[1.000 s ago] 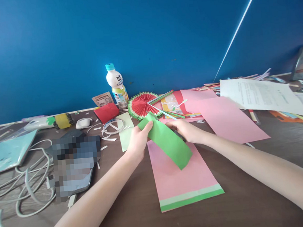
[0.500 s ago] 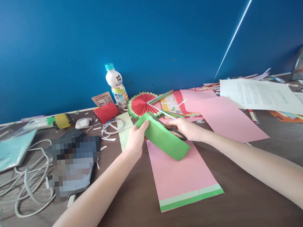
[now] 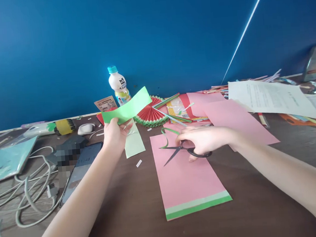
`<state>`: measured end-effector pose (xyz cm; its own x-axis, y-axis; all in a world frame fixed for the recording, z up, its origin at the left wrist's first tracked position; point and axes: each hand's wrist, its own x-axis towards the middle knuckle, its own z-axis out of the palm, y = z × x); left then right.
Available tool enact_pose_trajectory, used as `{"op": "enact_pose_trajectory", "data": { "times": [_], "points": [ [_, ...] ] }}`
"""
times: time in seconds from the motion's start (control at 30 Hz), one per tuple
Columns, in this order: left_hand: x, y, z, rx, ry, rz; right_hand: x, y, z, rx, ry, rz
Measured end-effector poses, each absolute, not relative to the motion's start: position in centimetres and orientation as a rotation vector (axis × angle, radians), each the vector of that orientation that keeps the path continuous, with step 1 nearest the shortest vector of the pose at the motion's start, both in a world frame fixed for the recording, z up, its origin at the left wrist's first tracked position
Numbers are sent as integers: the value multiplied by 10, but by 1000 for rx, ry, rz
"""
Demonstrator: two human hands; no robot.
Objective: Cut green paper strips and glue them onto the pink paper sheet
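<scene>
My left hand [image 3: 115,134] holds up a bright green strip of paper [image 3: 130,108] near the bottle, the thumb pressed on its lower left part. In my right hand [image 3: 200,139] is a pair of black-handled scissors [image 3: 174,152], blades spread and pointing left. A thin curled green paper sliver [image 3: 163,138] hangs near the right fingers and the blades; whether they grip it I cannot tell. Below the scissors lies a pink sheet [image 3: 187,182] with light and dark green bands along its near edge. Behind is a red pleated paper fan [image 3: 153,113] with a green rim.
A drink bottle [image 3: 118,85] stands by the blue wall. Left are a phone [image 3: 82,172], white cables [image 3: 29,194] and an earphone case [image 3: 86,129]. A pale green paper [image 3: 134,142] lies left of centre. Pink sheets [image 3: 243,122] and printed paper [image 3: 274,100] cover the right.
My left hand has carried the green strip left and up, away from the scissors. My right hand has come down over the pink sheet, with the scissors opened and a thin green sliver beside them.
</scene>
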<state>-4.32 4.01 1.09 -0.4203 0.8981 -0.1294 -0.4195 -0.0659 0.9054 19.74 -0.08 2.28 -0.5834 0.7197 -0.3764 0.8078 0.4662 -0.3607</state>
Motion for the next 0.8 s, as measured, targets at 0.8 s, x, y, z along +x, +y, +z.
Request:
{"op": "enact_pose_trajectory", "data": {
  "times": [0.8],
  "points": [
    [-52, 34, -4, 2213, 2439, 310, 211, 1, 28, 1596, 2505, -392]
  ]
}}
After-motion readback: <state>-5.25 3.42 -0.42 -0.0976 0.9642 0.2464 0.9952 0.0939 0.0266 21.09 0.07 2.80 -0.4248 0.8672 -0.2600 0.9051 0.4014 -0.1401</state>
